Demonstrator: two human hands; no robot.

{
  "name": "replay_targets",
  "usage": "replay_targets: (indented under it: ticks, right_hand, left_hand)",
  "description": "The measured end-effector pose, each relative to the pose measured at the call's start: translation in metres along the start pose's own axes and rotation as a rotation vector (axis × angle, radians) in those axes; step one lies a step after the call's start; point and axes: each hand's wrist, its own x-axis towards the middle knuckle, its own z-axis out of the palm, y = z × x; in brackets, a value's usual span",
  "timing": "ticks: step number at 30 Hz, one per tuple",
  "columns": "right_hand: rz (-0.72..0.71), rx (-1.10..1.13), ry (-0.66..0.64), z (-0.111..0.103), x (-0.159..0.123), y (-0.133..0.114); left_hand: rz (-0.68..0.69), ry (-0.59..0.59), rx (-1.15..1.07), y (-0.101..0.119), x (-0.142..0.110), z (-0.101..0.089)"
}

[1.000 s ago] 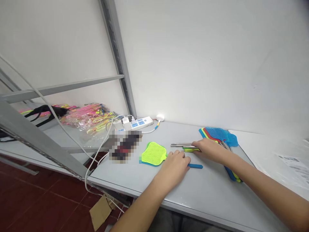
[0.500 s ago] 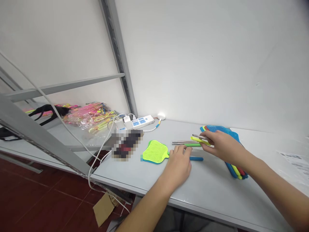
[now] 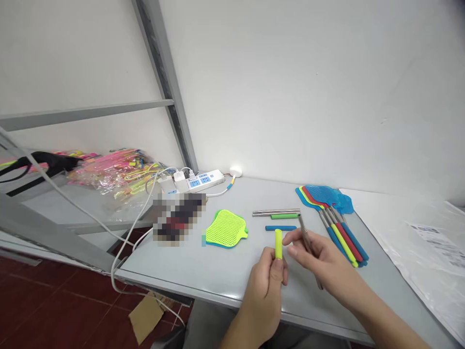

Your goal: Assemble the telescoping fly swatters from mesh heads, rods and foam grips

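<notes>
My left hand [image 3: 267,281] is closed around a short yellow-green handle sleeve [image 3: 278,243], held upright above the grey table [image 3: 218,271]. Beside it, my right hand [image 3: 319,264] pinches a thin metal rod [image 3: 304,232] that slants up toward the sleeve's top. On the table beyond lie a blue sleeve [image 3: 280,228], a green sleeve [image 3: 285,216] and metal rods [image 3: 272,212]. A yellow-green swatter head [image 3: 225,229] lies to the left.
Several finished fly swatters [image 3: 332,213] are stacked at the right. A white power strip [image 3: 198,180] with cables sits at the back, next to a blurred dark object [image 3: 177,216]. Pink packaged goods [image 3: 116,169] fill the left shelf. Clear plastic bags [image 3: 425,242] lie at far right.
Both hands have come off the table toward me. The left now holds the yellow-green sleeve and the right holds a metal rod. The view has shifted a little leftward.
</notes>
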Motion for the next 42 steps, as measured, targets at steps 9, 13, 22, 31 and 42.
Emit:
replay_targets:
  ticks: [9,13,22,31,42]
  right_hand:
    - [-0.427,0.721,0.552,0.000,0.012,-0.052]
    - [-0.472,0.745,0.571,0.007,0.019,-0.055]
    - [-0.456,0.723,0.531,0.006,0.021,-0.049]
    - [-0.152,0.469,0.227,0.020,0.014,-0.021]
    - [-0.241,0.411,0.211,0.016,0.012,-0.037]
  left_hand:
    - [0.021,-0.127,0.290,0.005,-0.003,-0.004]
    - [0.043,-0.154,0.307,0.008,-0.001,-0.004]
    - [-0.008,-0.191,0.300,0.010,0.003,-0.005]
    - [-0.092,-0.177,0.310,0.011,0.002,-0.007]
    - [0.095,0.039,0.202,-0.006,0.001,0.002]
